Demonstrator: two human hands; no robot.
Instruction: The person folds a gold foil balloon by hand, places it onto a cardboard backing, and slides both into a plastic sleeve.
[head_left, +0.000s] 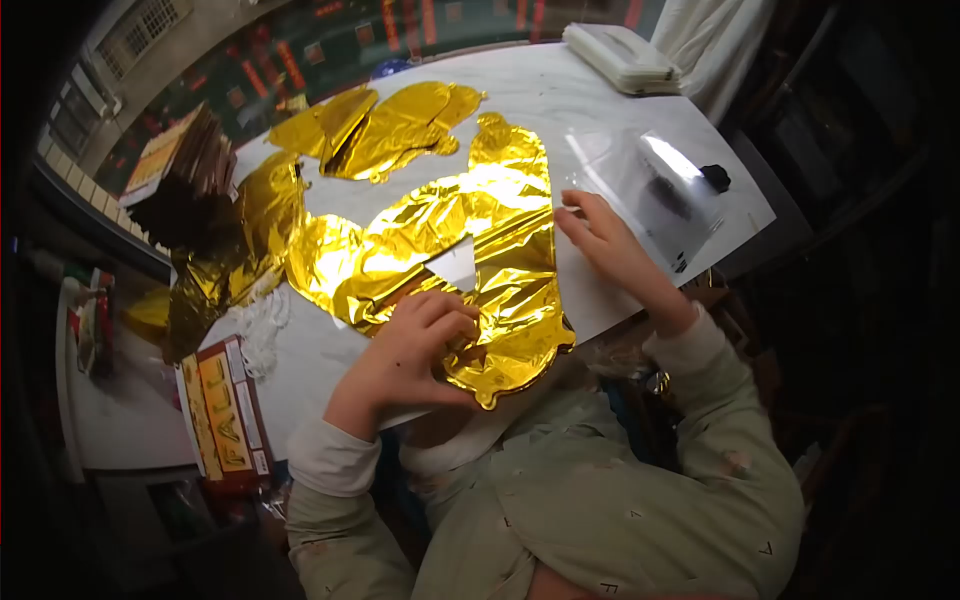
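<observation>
A large gold foil balloon (pixel 515 265), flat and wrinkled, lies on the table in front of me. My left hand (pixel 418 345) bends its fingers over the balloon's near part, with the thumb along the near edge, gripping the foil. Just off the balloon's right edge, my right hand (pixel 598 235) holds nothing, its fingers loosely bent and apart. More flat gold foil balloons (pixel 395 120) are piled at the far side of the table. Another crumpled gold foil piece (pixel 265 220) drapes toward the left edge.
The white table (pixel 540 75) bears a stack of clear plastic bags (pixel 622 55) at the far right and a transparent sheet (pixel 640 180) nearer. At the left are stacked printed packets (pixel 185 165), white string (pixel 262 335) and a package marked FALL (pixel 225 410).
</observation>
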